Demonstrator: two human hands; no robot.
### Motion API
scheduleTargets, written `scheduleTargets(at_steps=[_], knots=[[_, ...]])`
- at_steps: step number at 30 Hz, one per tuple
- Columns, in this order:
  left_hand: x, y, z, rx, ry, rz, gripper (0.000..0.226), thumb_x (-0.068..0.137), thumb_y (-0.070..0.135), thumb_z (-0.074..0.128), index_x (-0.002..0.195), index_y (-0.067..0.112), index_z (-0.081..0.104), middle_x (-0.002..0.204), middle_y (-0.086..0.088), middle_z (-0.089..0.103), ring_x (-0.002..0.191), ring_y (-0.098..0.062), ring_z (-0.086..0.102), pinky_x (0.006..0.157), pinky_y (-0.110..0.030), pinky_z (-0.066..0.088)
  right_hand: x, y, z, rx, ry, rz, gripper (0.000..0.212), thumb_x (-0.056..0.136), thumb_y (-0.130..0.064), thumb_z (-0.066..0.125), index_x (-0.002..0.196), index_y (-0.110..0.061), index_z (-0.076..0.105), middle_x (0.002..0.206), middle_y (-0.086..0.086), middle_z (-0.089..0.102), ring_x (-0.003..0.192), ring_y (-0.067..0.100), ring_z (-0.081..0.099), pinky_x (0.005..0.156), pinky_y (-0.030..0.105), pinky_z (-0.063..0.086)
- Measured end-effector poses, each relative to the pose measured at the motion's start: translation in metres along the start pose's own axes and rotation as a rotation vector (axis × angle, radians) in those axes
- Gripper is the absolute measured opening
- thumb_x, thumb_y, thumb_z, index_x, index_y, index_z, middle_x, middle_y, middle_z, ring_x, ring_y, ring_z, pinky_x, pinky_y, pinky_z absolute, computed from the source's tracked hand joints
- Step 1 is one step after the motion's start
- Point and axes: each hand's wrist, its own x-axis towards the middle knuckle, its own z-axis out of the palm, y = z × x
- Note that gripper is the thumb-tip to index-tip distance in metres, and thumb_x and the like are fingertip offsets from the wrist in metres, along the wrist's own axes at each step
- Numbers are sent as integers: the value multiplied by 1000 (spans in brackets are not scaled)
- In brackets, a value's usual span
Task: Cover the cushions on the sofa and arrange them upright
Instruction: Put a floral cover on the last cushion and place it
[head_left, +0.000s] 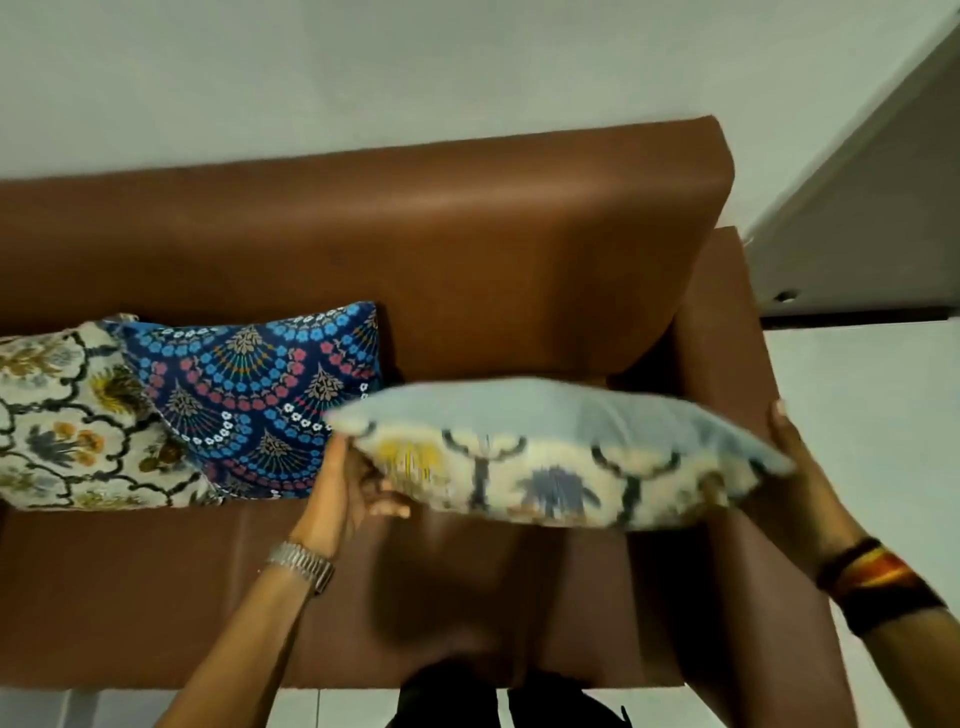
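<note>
I hold a cream floral cushion (561, 457) flat in the air above the right part of the brown sofa (363, 249). My left hand (358, 483) grips its left end and my right hand (795, 457) presses against its right end. The cushion is blurred from motion and its pale back faces up. Two covered cushions lean against the sofa back on the left: a blue patterned cushion (249, 400) and, overlapping it at the far left, a cream floral cushion (67, 421).
The sofa's right armrest (727, 332) stands just behind my right hand. A white wall runs behind the sofa. Light floor tiles (872, 415) lie to the right, with a grey door or panel (872, 218) beyond.
</note>
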Motion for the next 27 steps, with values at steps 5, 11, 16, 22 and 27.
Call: scheduleTargets(at_steps=[5,11,16,22,27], knots=[[41,15,50,374,1,126,84,84,86,24,131,27,62,115,-5,68,99,-10,70,88,-44,53,49,-28,28,-58,17,-38,81,89,-78,44,153,-28,52,145,1,65,128,24,65,107,50,50],[77,-18,80,530,42,-62,135,60,94,57,164,27,3,172,-5,16,155,-32,21,123,-53,19,93,1,73,-238,113,12,108,76,-71,75,162,-26,29,151,-3,53,133,22,55,110,39,44],[69,-31,82,331,125,26,131,49,83,78,157,26,29,129,19,63,129,-16,57,111,-35,42,64,-12,92,-162,126,-90,75,74,-69,79,138,-39,57,133,-14,68,121,10,67,111,43,51],[37,-65,88,30,-26,-167,91,56,99,55,131,47,54,113,15,66,107,-18,64,82,-46,58,19,-77,119,-350,139,-339,83,63,-75,83,132,-40,55,121,-22,72,108,-5,71,94,27,58],[47,-62,127,-148,-81,-197,57,69,93,44,104,55,70,107,17,75,104,-15,65,62,-37,61,66,-88,140,-835,189,-329,101,78,-69,75,159,-24,33,150,11,52,141,34,48,114,57,41]])
